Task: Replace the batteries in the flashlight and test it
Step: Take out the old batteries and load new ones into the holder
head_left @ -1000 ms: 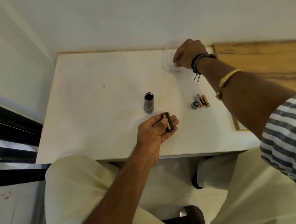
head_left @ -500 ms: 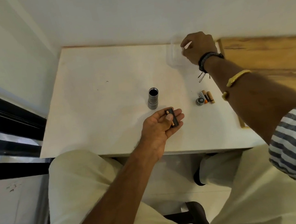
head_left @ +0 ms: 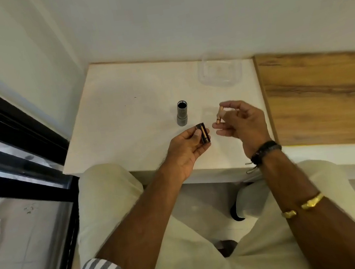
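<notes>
The grey flashlight body [head_left: 181, 114] stands upright on the white table [head_left: 128, 109], its open end up. My left hand [head_left: 185, 150] lies palm up near the table's front edge and holds the black battery holder [head_left: 204, 136], which shows a gold-coloured battery in it. Just to its right, my right hand [head_left: 241, 123] pinches a small copper-coloured battery [head_left: 219, 115] between thumb and fingers, held nearly upright above the table. The old batteries and the tail cap are hidden behind my right hand.
A clear plastic container [head_left: 220, 72] sits at the table's far edge against the wall. A wooden surface [head_left: 322, 92] adjoins the table on the right. A dark window frame [head_left: 15, 142] runs along the left. My knees are under the table's front edge.
My right hand has come back from the clear container to the front of the table, now holding a battery beside the holder. My left hand stayed put with the holder.
</notes>
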A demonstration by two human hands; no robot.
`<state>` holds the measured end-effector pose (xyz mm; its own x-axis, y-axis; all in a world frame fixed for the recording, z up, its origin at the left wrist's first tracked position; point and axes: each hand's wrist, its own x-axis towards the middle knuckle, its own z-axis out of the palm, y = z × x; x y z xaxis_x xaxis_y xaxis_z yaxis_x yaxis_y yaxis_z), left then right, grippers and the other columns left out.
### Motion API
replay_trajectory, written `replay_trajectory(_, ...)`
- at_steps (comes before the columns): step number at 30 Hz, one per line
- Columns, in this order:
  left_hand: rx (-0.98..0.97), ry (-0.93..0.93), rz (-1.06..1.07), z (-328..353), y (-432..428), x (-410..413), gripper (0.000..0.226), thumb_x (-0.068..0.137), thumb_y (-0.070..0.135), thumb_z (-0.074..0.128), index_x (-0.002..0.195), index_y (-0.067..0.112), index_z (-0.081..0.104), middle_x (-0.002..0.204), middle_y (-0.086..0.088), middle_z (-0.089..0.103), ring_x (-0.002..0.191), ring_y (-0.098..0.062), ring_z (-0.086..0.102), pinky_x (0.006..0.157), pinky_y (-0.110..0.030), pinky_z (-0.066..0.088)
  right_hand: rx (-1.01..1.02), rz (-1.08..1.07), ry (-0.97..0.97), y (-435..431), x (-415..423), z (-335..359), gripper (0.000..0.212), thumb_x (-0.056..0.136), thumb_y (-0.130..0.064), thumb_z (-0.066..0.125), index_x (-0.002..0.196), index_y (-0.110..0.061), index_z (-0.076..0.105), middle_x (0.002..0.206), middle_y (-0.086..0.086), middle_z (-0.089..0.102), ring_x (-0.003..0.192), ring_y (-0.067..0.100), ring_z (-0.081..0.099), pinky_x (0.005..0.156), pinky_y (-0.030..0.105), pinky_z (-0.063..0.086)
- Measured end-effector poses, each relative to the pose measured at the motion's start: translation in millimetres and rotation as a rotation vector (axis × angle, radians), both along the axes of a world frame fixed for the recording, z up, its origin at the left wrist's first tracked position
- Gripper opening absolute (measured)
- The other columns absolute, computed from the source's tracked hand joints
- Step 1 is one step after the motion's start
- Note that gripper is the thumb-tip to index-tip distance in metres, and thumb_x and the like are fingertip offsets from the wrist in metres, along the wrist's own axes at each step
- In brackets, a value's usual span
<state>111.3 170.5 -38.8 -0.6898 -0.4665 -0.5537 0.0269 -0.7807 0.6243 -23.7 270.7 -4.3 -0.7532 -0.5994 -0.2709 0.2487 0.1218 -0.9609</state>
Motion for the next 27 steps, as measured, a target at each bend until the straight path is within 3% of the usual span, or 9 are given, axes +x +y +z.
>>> replay_trajectory(7, -0.065, -0.014, -0.063, 7, 4, 5, 0.016, 0.099, 0.007, 0.054, 0.108, 0.007, 0.067, 0.107, -0.013, 0.075, 0.098, -0.027, 0.072, 0.085, -0.036, 0.06, -0.064, 0.121, -0.102, 33, 22, -5, 0.037, 0.083, 0.004, 0.076, 0.118, -0.009, 0.071, 0.092, 0.014, 0.076, 0.093, 0.035, 0.076, 0.084, 0.041, 0.063)
replay_trajectory(12, -0.077, -0.008, -0.053, 8, 7, 9, 0.02, 0.098, 0.007, 0.056, 0.116, 0.003, 0.064, 0.112, -0.017, 0.072, 0.1, -0.028, 0.071, 0.085, -0.036, 0.06, -0.089, 0.199, -0.091, 38, 24, -3, 0.044, 0.083, 0.007, 0.075, 0.122, -0.014, 0.072, 0.097, 0.015, 0.077, 0.091, 0.028, 0.076, 0.081, 0.037, 0.062)
replay_trajectory(16, -0.075, -0.009, -0.041, 8, 7, 11, 0.017, 0.098, 0.008, 0.056, 0.113, 0.005, 0.065, 0.116, -0.018, 0.07, 0.105, -0.03, 0.069, 0.085, -0.036, 0.06, 0.008, 0.218, 0.103, 38, 27, -2, 0.04, 0.09, 0.003, 0.068, 0.126, -0.015, 0.069, 0.096, 0.01, 0.079, 0.085, 0.022, 0.074, 0.08, 0.038, 0.064)
replay_trajectory(21, -0.087, -0.01, -0.041, 6, 7, 12, 0.021, 0.098, 0.007, 0.055, 0.117, 0.003, 0.064, 0.111, -0.018, 0.071, 0.102, -0.03, 0.07, 0.088, -0.038, 0.059, 0.082, 0.151, 0.321, 36, 33, -6, 0.025, 0.09, 0.003, 0.066, 0.108, -0.01, 0.077, 0.093, 0.01, 0.078, 0.087, 0.03, 0.074, 0.086, 0.047, 0.062)
replay_trajectory(24, -0.085, -0.012, -0.034, 5, 6, 13, 0.026, 0.099, 0.007, 0.055, 0.123, 0.0, 0.061, 0.109, -0.018, 0.071, 0.099, -0.029, 0.071, 0.09, -0.039, 0.059, 0.07, 0.119, 0.362, 35, 31, -6, 0.022, 0.09, -0.001, 0.07, 0.107, -0.011, 0.078, 0.093, 0.009, 0.078, 0.086, 0.028, 0.074, 0.087, 0.046, 0.062)
replay_trajectory(27, -0.092, -0.004, -0.044, 5, 6, 13, 0.023, 0.099, 0.008, 0.055, 0.12, 0.002, 0.063, 0.111, -0.018, 0.071, 0.1, -0.028, 0.071, 0.09, -0.038, 0.059, 0.0, 0.073, 0.336, 36, 30, -5, 0.017, 0.089, -0.006, 0.075, 0.106, -0.011, 0.073, 0.088, 0.011, 0.077, 0.078, 0.027, 0.075, 0.076, 0.047, 0.063)
